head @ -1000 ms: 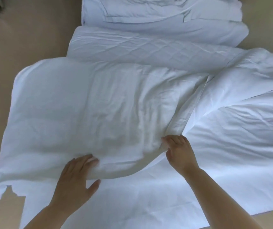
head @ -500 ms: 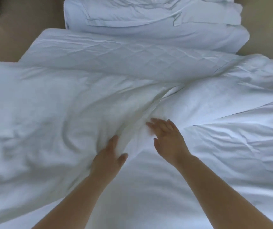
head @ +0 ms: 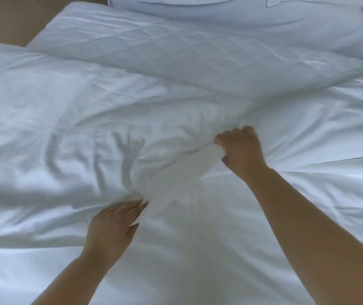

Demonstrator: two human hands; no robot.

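The bottom sheet (head: 187, 267) is the largest surface. It covers the near half of the bed and lies flat under both forearms.

The duvet cover (head: 66, 139) occupies the left and centre of the view. It is white, bulky and heavily creased, and it rests on the bottom sheet. A further mass of it extends to the right edge of the view.

The quilted pad (head: 176, 56) lies beyond the duvet cover. Its diamond stitching is visible, and the duvet cover overlaps its near edge.

The pillows (head: 242, 16) lie at the far end, touching the quilted pad. The brown floor (head: 6, 20) shows at the upper left corner.

A folded band (head: 182, 172) of the duvet cover runs diagonally across the centre, from lower left to upper right. It is drawn taut between the two hands.

The right hand (head: 241, 148) is at the upper end of the band. Its fingers are curled tightly round the gathered fabric, knuckles uppermost.

The left hand (head: 112, 225) is at the lower end. The band passes between its thumb and its nearly straight fingers, which pinch it. The fingertips are hidden under the fabric.
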